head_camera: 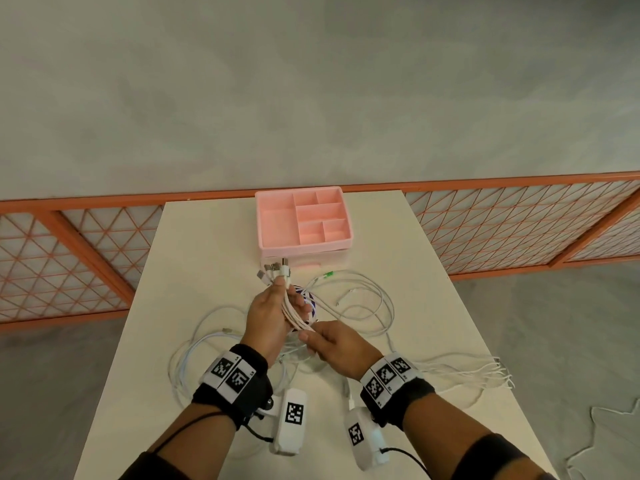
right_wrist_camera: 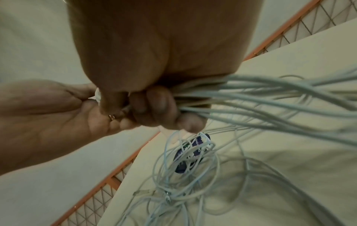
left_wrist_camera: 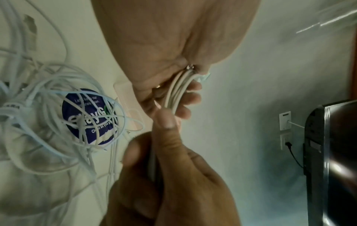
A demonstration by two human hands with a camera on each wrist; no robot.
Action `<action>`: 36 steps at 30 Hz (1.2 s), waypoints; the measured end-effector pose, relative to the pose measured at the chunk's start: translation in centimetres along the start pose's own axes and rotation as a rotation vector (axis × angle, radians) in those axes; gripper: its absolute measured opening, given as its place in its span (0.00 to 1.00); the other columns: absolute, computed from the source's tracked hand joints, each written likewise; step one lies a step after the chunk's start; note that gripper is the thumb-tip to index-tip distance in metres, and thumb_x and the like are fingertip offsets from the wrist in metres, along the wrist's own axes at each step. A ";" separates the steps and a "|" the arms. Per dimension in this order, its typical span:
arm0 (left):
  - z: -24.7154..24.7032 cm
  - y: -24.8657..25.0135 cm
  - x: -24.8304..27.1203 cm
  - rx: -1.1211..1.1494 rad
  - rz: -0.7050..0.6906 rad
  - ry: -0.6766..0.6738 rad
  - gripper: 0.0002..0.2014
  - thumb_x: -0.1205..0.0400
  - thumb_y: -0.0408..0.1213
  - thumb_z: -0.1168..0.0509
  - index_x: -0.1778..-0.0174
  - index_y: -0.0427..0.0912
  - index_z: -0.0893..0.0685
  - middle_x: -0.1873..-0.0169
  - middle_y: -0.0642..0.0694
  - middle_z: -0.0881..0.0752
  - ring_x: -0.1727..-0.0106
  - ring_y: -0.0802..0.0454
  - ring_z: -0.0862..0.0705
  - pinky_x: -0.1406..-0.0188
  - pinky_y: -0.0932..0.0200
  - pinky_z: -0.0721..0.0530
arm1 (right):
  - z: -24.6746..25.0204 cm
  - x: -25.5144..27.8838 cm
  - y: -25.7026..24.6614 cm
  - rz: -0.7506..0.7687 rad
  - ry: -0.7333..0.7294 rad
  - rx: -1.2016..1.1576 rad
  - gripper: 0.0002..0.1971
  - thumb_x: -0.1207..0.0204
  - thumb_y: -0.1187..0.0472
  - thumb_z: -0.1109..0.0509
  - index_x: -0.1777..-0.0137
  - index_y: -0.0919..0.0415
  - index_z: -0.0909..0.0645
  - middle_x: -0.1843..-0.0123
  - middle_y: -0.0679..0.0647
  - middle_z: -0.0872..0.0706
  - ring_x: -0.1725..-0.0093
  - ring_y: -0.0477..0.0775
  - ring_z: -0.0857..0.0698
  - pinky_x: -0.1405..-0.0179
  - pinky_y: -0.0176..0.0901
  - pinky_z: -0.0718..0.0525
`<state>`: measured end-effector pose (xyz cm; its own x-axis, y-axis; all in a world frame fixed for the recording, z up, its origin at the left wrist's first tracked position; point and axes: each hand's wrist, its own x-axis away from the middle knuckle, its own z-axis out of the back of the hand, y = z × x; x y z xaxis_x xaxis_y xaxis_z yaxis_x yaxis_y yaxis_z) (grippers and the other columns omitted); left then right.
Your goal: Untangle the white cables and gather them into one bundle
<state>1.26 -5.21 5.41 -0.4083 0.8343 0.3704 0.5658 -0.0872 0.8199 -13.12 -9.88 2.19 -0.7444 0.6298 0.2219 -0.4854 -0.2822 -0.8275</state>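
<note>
While several plug ends already stand gathered above the left hand (head_camera: 273,313), most of the white cables (head_camera: 360,306) lie in loose, crossing loops on the tabletop (head_camera: 207,244), so the task appears roughly midway: the ends are collected, the lengths are not. A knot of loops lies over a round blue sticker (left_wrist_camera: 88,116), and further strands trail to the right edge of the tabletop. The left hand's grip is closed around the collected strands just below the plugs (head_camera: 275,268), fingers curled over them. The right hand (head_camera: 332,344), touching the left from below, has its grip narrowed on the same strands, thumb pressed along them; in the right wrist view the cables fan out from its curled fingers (right_wrist_camera: 154,107). What remains, by this evidence, is drawing the lengths free of the knot. A pink divided tray (head_camera: 304,244) stands beyond, apart from the cables.
</note>
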 end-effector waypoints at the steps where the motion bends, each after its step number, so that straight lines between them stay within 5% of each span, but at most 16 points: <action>1: 0.1 0.0 0.1 -0.006 0.017 -0.029 0.16 0.09 0.44 0.43 0.54 0.35 0.22 0.70 0.41 0.20 0.69 0.45 0.18 0.63 0.50 0.15 | 0.1 0.1 0.2 -0.002 0.002 0.005 0.21 0.14 0.45 0.40 0.66 0.55 0.22 0.74 0.43 0.24 0.76 0.37 0.26 0.65 0.38 0.26; 6: 0.0 -0.3 0.0 -0.067 0.038 -0.114 0.08 0.10 0.32 0.43 0.52 0.33 0.22 0.70 0.42 0.25 0.71 0.48 0.20 0.62 0.50 0.13 | 0.1 0.4 1.0 -0.025 -0.003 -0.004 0.21 0.14 0.44 0.41 0.70 0.48 0.27 0.75 0.43 0.24 0.76 0.36 0.26 0.65 0.37 0.27; 12: -0.2 -1.5 -0.1 0.095 0.129 -0.009 0.12 0.09 0.34 0.46 0.58 0.38 0.26 0.75 0.46 0.28 0.75 0.49 0.27 0.61 0.46 0.19 | -0.4 1.2 2.0 -0.021 -0.018 0.001 0.23 0.14 0.39 0.44 0.66 0.51 0.25 0.71 0.43 0.23 0.73 0.38 0.27 0.63 0.36 0.26; 17: 0.8 -1.3 -1.0 0.213 0.186 0.071 0.12 0.12 0.34 0.46 0.62 0.43 0.29 0.77 0.49 0.33 0.78 0.53 0.35 0.68 0.53 0.28 | -1.0 3.4 5.3 -0.247 0.044 0.004 0.31 0.18 0.30 0.52 0.69 0.53 0.26 0.72 0.46 0.22 0.70 0.47 0.24 0.57 0.42 0.24; 22: 1.0 -2.0 -1.0 0.156 0.164 0.039 0.13 0.10 0.37 0.46 0.62 0.44 0.28 0.76 0.50 0.34 0.78 0.54 0.36 0.71 0.54 0.30 | -1.4 4.3 7.0 -0.298 -0.001 0.056 0.24 0.13 0.47 0.47 0.72 0.54 0.31 0.74 0.46 0.26 0.71 0.47 0.28 0.57 0.48 0.23; 25: 1.0 -2.5 -0.6 0.024 0.159 -0.027 0.13 0.10 0.35 0.46 0.61 0.44 0.28 0.76 0.50 0.33 0.79 0.55 0.36 0.75 0.58 0.33 | -0.8 4.3 7.2 -0.325 -0.113 0.115 0.18 0.20 0.54 0.43 0.73 0.54 0.30 0.73 0.50 0.23 0.71 0.48 0.26 0.61 0.47 0.24; 28: 1.3 -2.6 0.2 -0.155 0.217 -0.123 0.12 0.10 0.34 0.45 0.61 0.43 0.29 0.76 0.50 0.33 0.79 0.56 0.37 0.78 0.61 0.35 | 0.7 3.8 7.6 -0.295 -0.104 0.261 0.09 0.26 0.60 0.42 0.62 0.55 0.20 0.63 0.49 0.16 0.63 0.50 0.18 0.57 0.46 0.19; 33: 1.7 -2.6 1.0 -0.306 0.333 -0.217 0.13 0.09 0.35 0.44 0.62 0.44 0.29 0.76 0.50 0.33 0.78 0.56 0.37 0.78 0.62 0.35 | 1.2 2.2 8.1 -0.255 -0.173 0.479 0.22 0.25 0.71 0.44 0.43 0.47 0.17 0.44 0.53 0.17 0.45 0.54 0.16 0.42 0.43 0.19; 36: 1.5 -2.6 1.1 -0.326 0.317 -0.214 0.12 0.09 0.34 0.44 0.61 0.43 0.29 0.76 0.50 0.32 0.78 0.56 0.36 0.78 0.61 0.34 | -0.1 2.3 9.2 -0.263 -0.285 0.547 0.20 0.26 0.69 0.39 0.40 0.48 0.18 0.46 0.52 0.24 0.39 0.57 0.18 0.45 0.40 0.24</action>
<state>0.39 -3.29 3.03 -0.0771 0.8295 0.5532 0.3714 -0.4910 0.7880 -19.23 -10.99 -4.98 -0.6254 0.5327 0.5702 -0.7736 -0.5192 -0.3634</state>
